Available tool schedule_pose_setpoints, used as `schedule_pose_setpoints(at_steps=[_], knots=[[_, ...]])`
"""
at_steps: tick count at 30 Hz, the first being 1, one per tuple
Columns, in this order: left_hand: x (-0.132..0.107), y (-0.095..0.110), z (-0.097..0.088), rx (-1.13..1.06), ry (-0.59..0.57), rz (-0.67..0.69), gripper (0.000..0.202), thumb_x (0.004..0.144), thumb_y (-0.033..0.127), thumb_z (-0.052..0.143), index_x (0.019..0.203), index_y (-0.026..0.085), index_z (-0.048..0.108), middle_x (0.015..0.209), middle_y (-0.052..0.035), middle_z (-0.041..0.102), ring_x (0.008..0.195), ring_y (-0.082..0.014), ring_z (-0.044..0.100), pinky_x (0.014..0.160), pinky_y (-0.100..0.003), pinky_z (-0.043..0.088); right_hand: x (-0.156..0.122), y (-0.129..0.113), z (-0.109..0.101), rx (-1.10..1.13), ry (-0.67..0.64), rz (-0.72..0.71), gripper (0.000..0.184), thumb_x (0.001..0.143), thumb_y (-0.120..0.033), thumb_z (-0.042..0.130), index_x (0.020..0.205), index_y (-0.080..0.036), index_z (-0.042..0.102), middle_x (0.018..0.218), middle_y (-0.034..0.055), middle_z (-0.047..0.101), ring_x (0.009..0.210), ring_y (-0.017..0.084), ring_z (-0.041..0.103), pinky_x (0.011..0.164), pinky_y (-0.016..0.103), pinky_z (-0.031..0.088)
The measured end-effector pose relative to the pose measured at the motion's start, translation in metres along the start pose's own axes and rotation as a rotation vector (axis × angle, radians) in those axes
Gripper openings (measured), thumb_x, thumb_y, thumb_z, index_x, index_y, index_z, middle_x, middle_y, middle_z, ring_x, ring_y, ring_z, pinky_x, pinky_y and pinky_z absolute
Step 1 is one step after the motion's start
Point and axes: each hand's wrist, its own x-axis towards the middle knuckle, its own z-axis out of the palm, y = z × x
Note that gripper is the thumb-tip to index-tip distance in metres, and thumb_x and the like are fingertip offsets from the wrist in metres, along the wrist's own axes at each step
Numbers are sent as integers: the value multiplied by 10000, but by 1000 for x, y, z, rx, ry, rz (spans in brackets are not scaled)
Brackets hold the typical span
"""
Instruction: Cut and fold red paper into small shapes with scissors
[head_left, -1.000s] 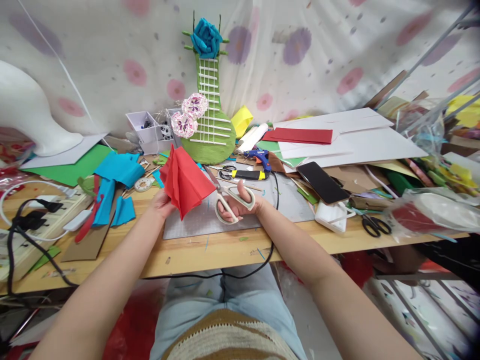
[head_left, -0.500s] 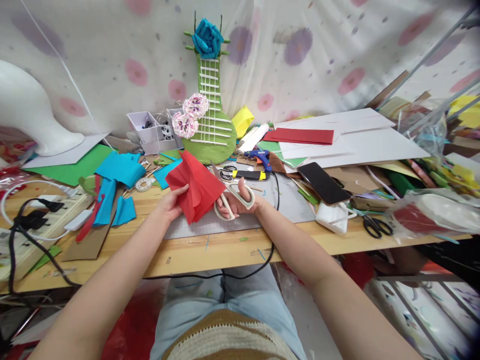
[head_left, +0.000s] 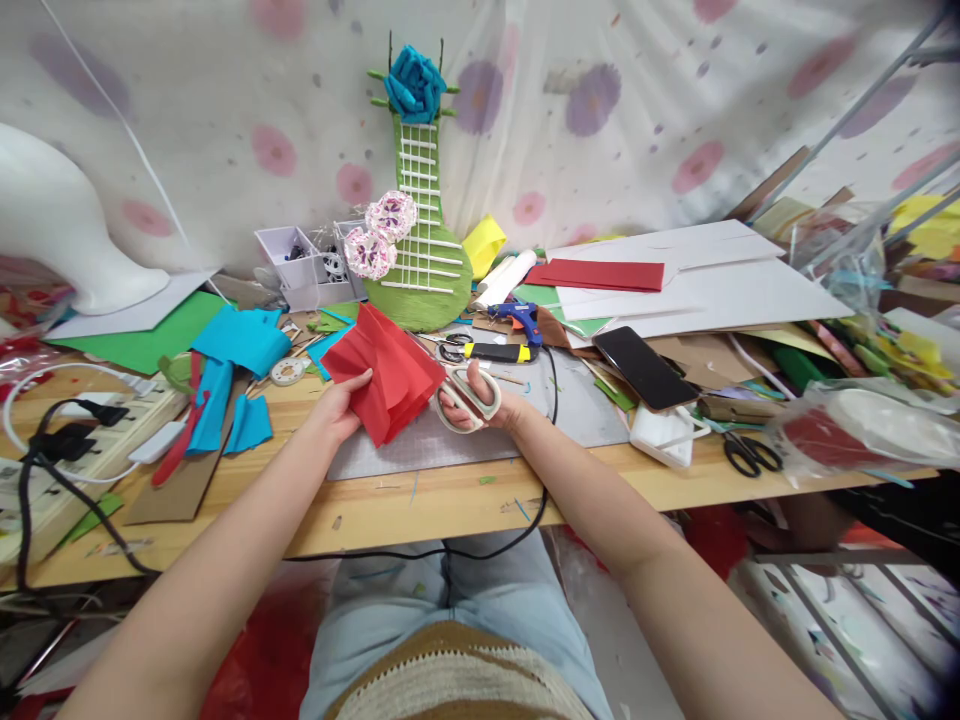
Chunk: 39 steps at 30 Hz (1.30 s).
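Observation:
My left hand [head_left: 341,408] pinches a folded, layered piece of red paper [head_left: 386,375] by its lower left side, above the grey cutting mat [head_left: 585,415]. Fingers of my right hand [head_left: 480,395] are through the white handles of a pair of scissors [head_left: 466,402]. The scissors meet the right edge of the red paper, and their blades are mostly hidden behind it. Just beyond the hands lie a yellow and black utility knife [head_left: 499,351] and a blue glue gun [head_left: 521,318].
A green guitar-shaped craft [head_left: 420,285] with a blue paper flower stands at the back. Blue paper pieces [head_left: 240,340] and a power strip [head_left: 97,440] lie left. On the right are a phone [head_left: 645,368], black scissors [head_left: 751,455] and white boards [head_left: 705,290]. A black cable crosses the front edge.
The scissors' handles have come closer together, and the blades show less beside the paper. The red paper has shifted slightly left and turned a little.

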Motion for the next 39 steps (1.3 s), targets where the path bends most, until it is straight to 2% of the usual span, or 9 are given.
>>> schedule_pose_setpoints(at_steps=[3,8,13,17,22,28,34,39], knots=[[-1,0,0,4,2,-2,257,773,3,563,994,103,648,764,-86,729,662,-198,702,786,-341,576,2,4,-6,10,-52,-42,737,679,-876,253,753,-166,438,478,-52,391,357,67,331,291,175,216],[0,-1,-1,0,-2,21,335,748,-6,593,1059,114,635,807,-88,733,697,-205,706,792,-342,574,2,6,-9,14,-41,-17,745,715,-855,138,754,-170,428,474,-48,374,358,70,313,299,172,204],[-2,-2,0,48,8,30,294,745,-11,588,1009,106,644,758,-78,728,671,-198,702,790,-341,571,-2,-3,6,12,-14,30,780,706,-852,53,776,-166,416,505,-26,412,402,89,380,347,188,283],[-3,-3,2,109,6,37,242,726,-13,604,934,100,654,742,-77,724,642,-190,697,767,-334,573,-2,-4,11,5,-81,31,815,660,-888,44,801,-173,410,561,0,457,434,119,431,292,193,247],[-5,-7,6,160,14,37,167,710,-12,611,810,112,661,709,-60,720,598,-176,682,733,-310,573,-1,-6,9,-29,-76,36,807,670,-877,31,803,-175,405,588,13,466,483,134,474,292,190,260],[-6,-10,10,200,47,107,186,692,-16,630,812,120,670,712,-50,722,601,-175,677,641,-284,570,-4,-12,13,-113,-92,28,842,640,-895,20,842,-175,406,614,17,481,480,124,457,288,194,264],[-2,-13,9,214,37,116,201,685,-2,652,845,119,673,730,-44,725,628,-173,681,640,-277,568,-2,-14,18,-167,8,-56,815,707,-846,-7,852,-168,420,591,12,479,481,113,463,320,183,260],[0,-15,11,190,58,119,190,683,-2,654,820,128,678,730,-45,724,639,-170,681,717,-300,566,0,-11,18,-182,110,-37,782,727,-825,-20,741,-178,419,529,-5,443,410,96,409,301,182,217]])
